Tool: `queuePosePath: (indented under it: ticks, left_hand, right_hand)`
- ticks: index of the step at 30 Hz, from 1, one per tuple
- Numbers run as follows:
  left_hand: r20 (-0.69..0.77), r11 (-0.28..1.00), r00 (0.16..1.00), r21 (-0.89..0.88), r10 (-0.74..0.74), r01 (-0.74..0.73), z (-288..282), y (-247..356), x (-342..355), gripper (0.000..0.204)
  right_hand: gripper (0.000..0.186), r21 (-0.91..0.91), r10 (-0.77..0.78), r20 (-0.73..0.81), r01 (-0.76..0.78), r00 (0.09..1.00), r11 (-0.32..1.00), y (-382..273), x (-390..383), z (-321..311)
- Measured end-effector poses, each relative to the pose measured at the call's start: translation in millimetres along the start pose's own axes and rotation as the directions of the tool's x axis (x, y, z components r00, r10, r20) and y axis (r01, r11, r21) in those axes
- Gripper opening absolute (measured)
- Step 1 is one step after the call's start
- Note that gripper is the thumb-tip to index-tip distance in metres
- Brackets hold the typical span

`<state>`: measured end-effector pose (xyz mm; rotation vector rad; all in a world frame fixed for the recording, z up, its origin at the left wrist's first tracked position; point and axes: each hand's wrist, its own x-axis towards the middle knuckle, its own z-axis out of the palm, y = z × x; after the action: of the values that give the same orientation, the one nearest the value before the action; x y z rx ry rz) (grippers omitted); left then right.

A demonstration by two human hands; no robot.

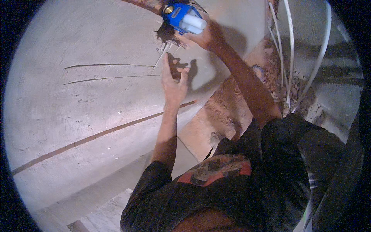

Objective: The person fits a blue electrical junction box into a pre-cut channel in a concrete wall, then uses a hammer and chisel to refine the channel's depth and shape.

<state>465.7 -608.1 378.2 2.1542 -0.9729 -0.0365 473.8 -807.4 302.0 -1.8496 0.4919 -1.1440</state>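
Note:
My right hand [206, 36] is closed on a blue plastic electrical wall box [177, 16], up at a ragged hole [168, 34] in the plastered wall. The box has a round brass-coloured piece on one side. Two short white tubes [195, 24] stick out from it towards my right palm. Lower down, my left hand [176, 79] is raised by the wall below the hole, its fingers apart and nothing visible in them. Whether its fingertips touch the plaster I cannot tell.
Scored lines [110, 67] run across the grey plaster wall [50, 100] left of my hands, with a long brown groove [89, 140] below. White conduits [290, 50] rise on the right beside rubble [305, 83]. A pale board [102, 212] lies at lower left.

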Motion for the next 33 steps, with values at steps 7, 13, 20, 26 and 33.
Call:
queuePosePath:
  ticks: [7,13,20,26,33]
  left_hand:
    - [0.048,0.972,0.971,-0.026,-0.233,0.235,-5,-20,-40,0.062]
    - [0.302,0.92,0.87,0.17,-0.389,0.353,28,-131,-265,0.054]
    - [0.338,0.43,0.321,0.324,-0.885,0.843,1,-103,-490,0.061]
    - [0.064,0.336,0.331,0.096,-0.942,0.937,38,-109,-599,0.057]
    - [0.076,0.519,0.514,0.056,-0.854,0.853,7,-153,-617,0.051]
  right_hand:
    - [0.065,0.052,0.144,0.014,-0.144,0.99,0.988,-20,2,-11]
    - [0.057,0.109,0.385,0.137,-0.401,0.913,0.91,-70,-39,-50]
    - [0.057,0.248,0.42,0.356,-0.518,0.834,0.818,-84,-118,-91]
    - [0.058,0.251,0.356,0.633,-0.617,0.688,0.746,-139,-209,-77]
    - [0.059,0.146,0.249,0.859,-0.68,0.447,0.719,-218,-315,-31]
